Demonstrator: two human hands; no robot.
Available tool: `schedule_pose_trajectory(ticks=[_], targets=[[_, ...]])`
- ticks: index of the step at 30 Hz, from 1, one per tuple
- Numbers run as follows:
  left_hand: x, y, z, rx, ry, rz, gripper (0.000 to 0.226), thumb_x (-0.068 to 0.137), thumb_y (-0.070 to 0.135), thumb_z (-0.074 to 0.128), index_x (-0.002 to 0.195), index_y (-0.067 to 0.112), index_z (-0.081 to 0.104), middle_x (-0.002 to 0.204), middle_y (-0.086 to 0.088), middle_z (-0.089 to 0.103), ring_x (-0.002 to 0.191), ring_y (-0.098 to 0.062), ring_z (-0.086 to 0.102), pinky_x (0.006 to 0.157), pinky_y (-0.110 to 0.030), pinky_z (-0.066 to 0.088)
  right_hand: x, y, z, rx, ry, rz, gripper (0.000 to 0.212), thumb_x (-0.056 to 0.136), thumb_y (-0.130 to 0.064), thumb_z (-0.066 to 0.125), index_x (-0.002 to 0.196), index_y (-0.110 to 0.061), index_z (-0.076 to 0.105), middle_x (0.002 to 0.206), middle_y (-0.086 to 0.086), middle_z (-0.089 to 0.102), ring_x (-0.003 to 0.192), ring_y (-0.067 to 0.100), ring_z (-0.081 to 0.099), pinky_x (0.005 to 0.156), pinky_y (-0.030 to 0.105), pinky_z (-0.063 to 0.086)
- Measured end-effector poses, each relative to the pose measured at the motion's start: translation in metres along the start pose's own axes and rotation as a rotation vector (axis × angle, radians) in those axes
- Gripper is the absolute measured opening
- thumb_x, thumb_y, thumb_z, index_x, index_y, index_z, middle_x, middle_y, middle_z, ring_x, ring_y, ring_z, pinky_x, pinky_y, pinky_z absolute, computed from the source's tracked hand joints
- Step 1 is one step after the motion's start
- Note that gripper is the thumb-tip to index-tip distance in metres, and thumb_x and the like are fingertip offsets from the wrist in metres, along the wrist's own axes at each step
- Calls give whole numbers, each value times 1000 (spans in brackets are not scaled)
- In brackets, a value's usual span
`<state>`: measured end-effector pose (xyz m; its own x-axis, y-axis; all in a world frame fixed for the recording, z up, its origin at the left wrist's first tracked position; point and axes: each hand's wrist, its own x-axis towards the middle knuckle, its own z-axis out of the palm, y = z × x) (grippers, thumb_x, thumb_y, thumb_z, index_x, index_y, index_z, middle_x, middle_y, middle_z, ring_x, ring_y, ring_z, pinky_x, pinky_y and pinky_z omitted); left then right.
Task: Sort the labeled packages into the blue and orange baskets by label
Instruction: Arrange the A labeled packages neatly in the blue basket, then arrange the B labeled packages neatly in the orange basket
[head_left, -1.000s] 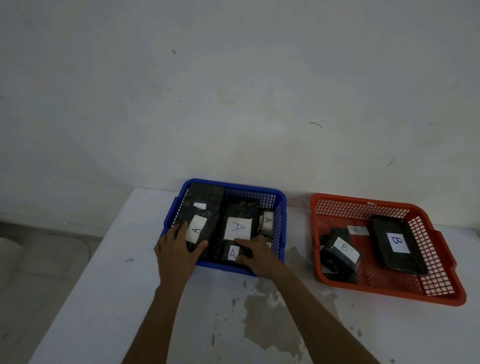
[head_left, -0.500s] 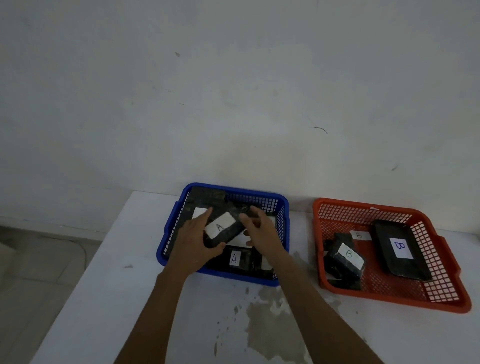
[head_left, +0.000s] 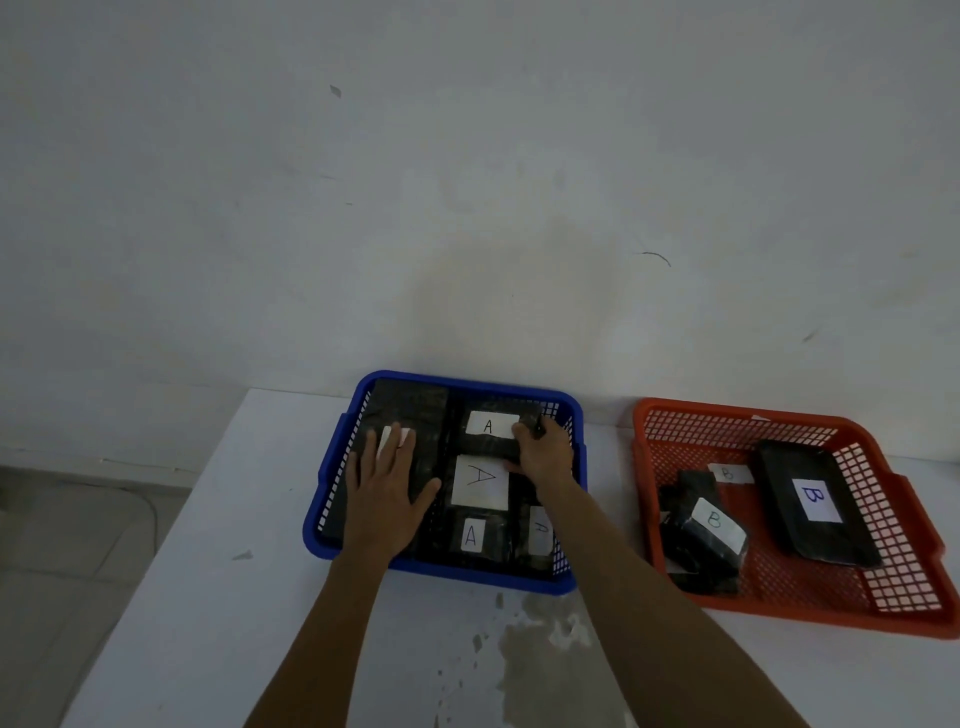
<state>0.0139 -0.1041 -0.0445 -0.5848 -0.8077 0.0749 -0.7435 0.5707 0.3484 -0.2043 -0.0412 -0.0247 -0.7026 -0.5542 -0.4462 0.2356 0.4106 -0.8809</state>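
Observation:
The blue basket (head_left: 332, 473) sits at the table's back middle and holds several black packages with white "A" labels. My left hand (head_left: 387, 493) lies flat, fingers spread, on a long black package (head_left: 410, 410) along the basket's left side. My right hand (head_left: 543, 452) grips the right end of a small "A" package (head_left: 488, 428) lying at the basket's back. A larger "A" package (head_left: 480, 483) lies in the middle. The orange basket (head_left: 914, 592) at the right holds black "B" packages (head_left: 815, 504), one of them (head_left: 711, 530) at its left.
The white table (head_left: 208, 597) stands against a plain wall, with a worn stain (head_left: 540, 654) on its top in front of the blue basket. The table's left edge drops to a tiled floor (head_left: 78, 545).
Both hands lifted a small "A" package from the basket's left front. It now lies at the basket's back under my right hand, and my left hand has come down flat on the left package.

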Motion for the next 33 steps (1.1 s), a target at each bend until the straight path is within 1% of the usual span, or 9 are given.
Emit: schedule_pose_trajectory(ticks=[5,11,13,16,21,25,28,31,33], targets=[[1,1,2,32,-10,-5,84,87,69,21,156,21,16,164,-6,13,152,-30,3,120,-51,1,13,13,5,-460,172,-156,25,94,-32,65,100,-8,64,94,11,68,71,18,64,60,30,55],[3,9,-4,-89,-6,-38,82,87,68,29,154,21,24,163,-6,19,152,-30,7,120,-48,-2,-2,8,-6,-435,75,-242,28,95,-38,58,107,-13,61,105,12,67,80,19,65,63,29,55],[2,30,-6,-180,57,-18,69,92,58,41,149,20,36,156,-7,35,149,-28,20,122,-50,8,-24,2,-28,-354,58,-323,23,96,-34,58,113,-18,61,105,3,67,88,15,65,74,29,56],[-3,88,0,-302,86,111,52,93,52,40,134,22,51,139,-2,54,135,-21,41,118,-48,27,-58,3,-84,-320,146,-409,27,96,-29,60,122,-21,61,105,-8,67,94,6,64,85,27,54],[-27,191,29,-499,-143,327,42,95,44,46,130,24,56,129,6,59,121,-10,52,106,-32,42,-84,38,-196,-567,484,-386,30,91,-32,65,120,-25,63,122,4,62,114,24,53,96,39,47],[-35,236,54,-474,-244,368,46,95,39,48,137,19,53,139,1,54,128,-14,47,111,-35,36,-79,61,-246,-687,222,-209,59,87,-45,68,140,-25,49,137,6,55,121,27,56,102,43,50],[-34,249,64,-432,-229,333,50,94,46,46,137,21,53,137,3,54,128,-14,48,110,-38,38,-78,59,-258,-618,140,-217,54,85,-40,73,131,-18,56,125,5,57,106,20,59,92,29,49],[-31,260,70,-378,-217,318,49,93,48,49,137,26,50,139,5,53,135,-17,42,115,-42,32,-76,57,-275,-467,117,-219,42,84,-41,74,119,-23,59,117,-1,62,102,17,64,94,37,55],[-30,269,69,-276,-238,328,54,91,51,52,140,28,46,146,5,48,145,-21,28,121,-45,16,-76,57,-292,-310,136,-203,37,85,-42,72,115,-25,58,113,-3,66,103,18,66,92,43,58]])
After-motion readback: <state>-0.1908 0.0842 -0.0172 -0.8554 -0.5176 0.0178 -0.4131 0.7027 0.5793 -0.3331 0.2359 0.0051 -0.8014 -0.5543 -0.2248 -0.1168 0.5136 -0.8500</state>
